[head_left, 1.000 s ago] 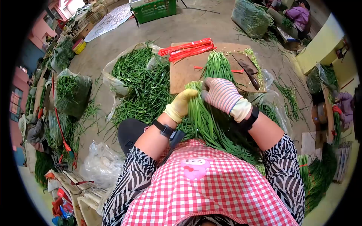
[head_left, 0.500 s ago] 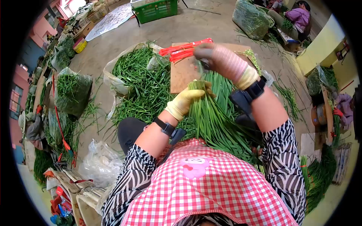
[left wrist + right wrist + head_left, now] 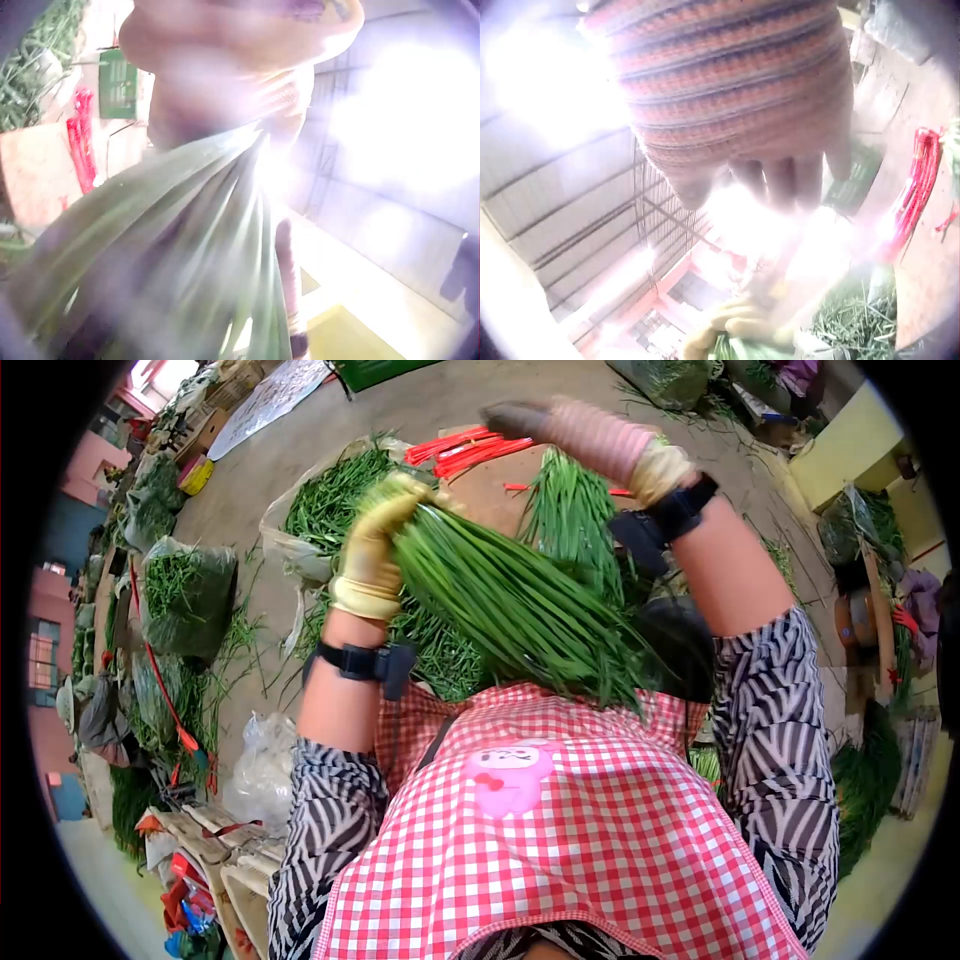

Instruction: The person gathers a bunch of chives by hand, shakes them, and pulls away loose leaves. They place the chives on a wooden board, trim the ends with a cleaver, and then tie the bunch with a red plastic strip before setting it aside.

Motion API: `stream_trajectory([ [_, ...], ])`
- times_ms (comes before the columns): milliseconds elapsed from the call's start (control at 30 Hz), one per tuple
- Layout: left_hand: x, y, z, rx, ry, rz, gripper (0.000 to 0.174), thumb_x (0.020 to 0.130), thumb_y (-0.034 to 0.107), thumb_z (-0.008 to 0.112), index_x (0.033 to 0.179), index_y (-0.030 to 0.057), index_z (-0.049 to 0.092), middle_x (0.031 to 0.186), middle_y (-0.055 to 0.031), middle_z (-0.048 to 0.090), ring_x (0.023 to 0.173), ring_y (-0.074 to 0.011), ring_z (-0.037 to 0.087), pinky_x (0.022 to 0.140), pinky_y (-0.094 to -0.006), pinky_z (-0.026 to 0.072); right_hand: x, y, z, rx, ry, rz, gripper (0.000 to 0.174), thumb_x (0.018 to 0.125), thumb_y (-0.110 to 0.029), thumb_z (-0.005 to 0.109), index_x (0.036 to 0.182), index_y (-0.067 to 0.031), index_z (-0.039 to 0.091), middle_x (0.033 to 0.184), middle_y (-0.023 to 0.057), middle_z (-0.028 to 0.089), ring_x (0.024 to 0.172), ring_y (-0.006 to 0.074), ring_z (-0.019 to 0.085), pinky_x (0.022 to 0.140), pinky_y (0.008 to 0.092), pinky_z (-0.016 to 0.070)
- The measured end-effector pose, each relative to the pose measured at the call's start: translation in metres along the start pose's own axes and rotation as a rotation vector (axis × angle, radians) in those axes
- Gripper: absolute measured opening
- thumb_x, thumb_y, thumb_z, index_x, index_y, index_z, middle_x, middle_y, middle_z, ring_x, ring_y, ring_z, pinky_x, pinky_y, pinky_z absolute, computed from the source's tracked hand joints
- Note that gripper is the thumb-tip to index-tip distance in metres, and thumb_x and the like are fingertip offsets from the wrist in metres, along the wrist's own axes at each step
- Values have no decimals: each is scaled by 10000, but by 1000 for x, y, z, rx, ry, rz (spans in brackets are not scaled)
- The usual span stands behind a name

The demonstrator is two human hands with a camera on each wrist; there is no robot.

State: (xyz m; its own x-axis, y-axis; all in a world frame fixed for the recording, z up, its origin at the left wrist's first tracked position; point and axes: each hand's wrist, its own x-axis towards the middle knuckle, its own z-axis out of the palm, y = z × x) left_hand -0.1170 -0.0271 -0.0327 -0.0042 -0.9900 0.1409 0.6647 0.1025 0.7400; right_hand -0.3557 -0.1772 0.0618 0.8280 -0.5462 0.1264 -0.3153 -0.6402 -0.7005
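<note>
My left hand, in a yellow glove, grips a bunch of long garlic chives near its pale end. The leaves fan down across my lap towards the right; in the left wrist view the chives spread below the glove. My right hand, in a striped glove with dark fingertips, is raised above the far side of the board. Its fingers extend with nothing held. A second bunch of chives lies on the board over a red tie. Red ties lie beyond it.
An open plastic bag of loose green leaves stands left of the board. Farther left is another filled bag, near a red pole. A green crate stands ahead. Other people sit at both sides.
My left hand has lifted the bunch and swung it up and left, tilting the leaves rightward. The right hand, having left the bunch earlier, has moved slightly farther up. The head view has shifted.
</note>
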Motion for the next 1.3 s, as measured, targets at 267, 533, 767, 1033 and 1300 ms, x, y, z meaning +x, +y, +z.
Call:
stream_trajectory([
  [267, -11, 179, -118, 673, 423, 330, 117, 926, 13, 675, 1039, 17, 643, 1032, -132, 700, 1004, -324, 716, 917, -407, 577, -74, 49, -11, 562, 0, 307, 469, 1027, -331, 641, 1357, 2, 622, 1263, 132, 702, 1168, 190, 670, 1041, 303, 520],
  [533, -42, 231, -196, 402, 689, 426, 151, 884, -54, 678, 1000, 17, 612, 1009, -138, 704, 1026, -381, 716, 933, -488, 584, -88, 73, 13, 423, -75, 307, 394, 1033, -250, 622, 1333, 5, 649, 1185, 93, 728, 1151, 173, 666, 1030, 316, 512],
  [767, -64, 238, -132, 224, 609, 363, 122, 944, 76, 641, 1061, 47, 659, 1205, -221, 705, 1113, -357, 669, 980, -515, 552, -72, 47, 30, 414, -38, 299, 366, 1018, -266, 627, 1253, 6, 702, 1062, 90, 761, 976, 162, 711, 918, 311, 549],
  [1033, -55, 216, -96, 193, 483, 331, 167, 948, 68, 643, 1093, 4, 696, 1172, -175, 719, 1188, -371, 651, 1033, -511, 535, -40, -22, 87, 395, -134, 234, 441, 951, -388, 667, 1170, -10, 731, 906, 98, 768, 793, 160, 728, 763, 310, 581],
  [1300, -39, 190, -73, 219, 399, 345, 160, 936, 25, 658, 1095, 33, 648, 1104, -121, 724, 1221, -390, 645, 1046, -531, 522, -11, -57, 132, 715, -416, 342, 382, 984, -398, 658, 1082, -36, 736, 796, 42, 719, 647, 128, 665, 610, 276, 545],
])
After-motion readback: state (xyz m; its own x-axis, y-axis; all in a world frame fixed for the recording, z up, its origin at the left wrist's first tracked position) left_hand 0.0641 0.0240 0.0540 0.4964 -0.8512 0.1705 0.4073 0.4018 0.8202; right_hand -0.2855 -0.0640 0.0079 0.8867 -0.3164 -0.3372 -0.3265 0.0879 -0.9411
